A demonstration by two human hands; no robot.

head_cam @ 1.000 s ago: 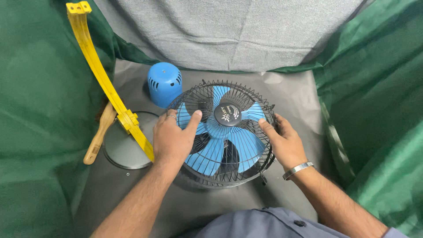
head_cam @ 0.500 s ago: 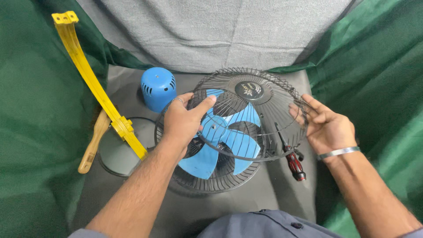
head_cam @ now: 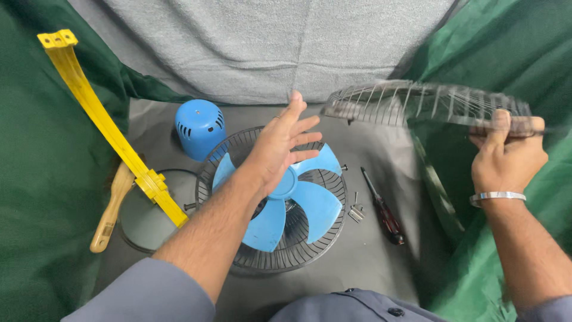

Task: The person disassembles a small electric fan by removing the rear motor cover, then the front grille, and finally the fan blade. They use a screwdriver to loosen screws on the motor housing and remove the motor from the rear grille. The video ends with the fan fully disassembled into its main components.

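Head view looking straight down: the right hand [head_cam: 506, 155] is closed around the rim of the front fan guard [head_cam: 426, 102], a round wire grille, thumb on top and fingers curled under, holding it up in the air off to the right, nearly edge-on to the camera and well clear of the rest of the fan. The left hand [head_cam: 281, 146] is wide open with fingers spread and nothing in it, palm facing right, hovering above the blue fan blades [head_cam: 286, 194]. Can't tell if it actually touches them, looks like it's a bit above. The blades sit uncovered in the rear wire guard [head_cam: 238, 253], which lies flat on the grey desk [head_cam: 369, 256]. Just right of that guard there's a small pile of metal clips or screws [head_cam: 356, 211], and next to those a screwdriver [head_cam: 384, 209] with a dark red handle, tip pointing away from the person. Behind the fan on the left stands a blue motor cover [head_cam: 201, 128], a domed cap with vent slots. Further left a round grey base plate [head_cam: 146, 217] lies flat, with a long yellow plastic piece [head_cam: 101, 122] slanting across it and a wooden-handled brush [head_cam: 112, 209] beside it. Green cloth [head_cam: 36, 179] hangs on both sides and grey fabric [head_cam: 256, 42] at the back. There's a silver bracelet [head_cam: 496, 196] on the right wrist.
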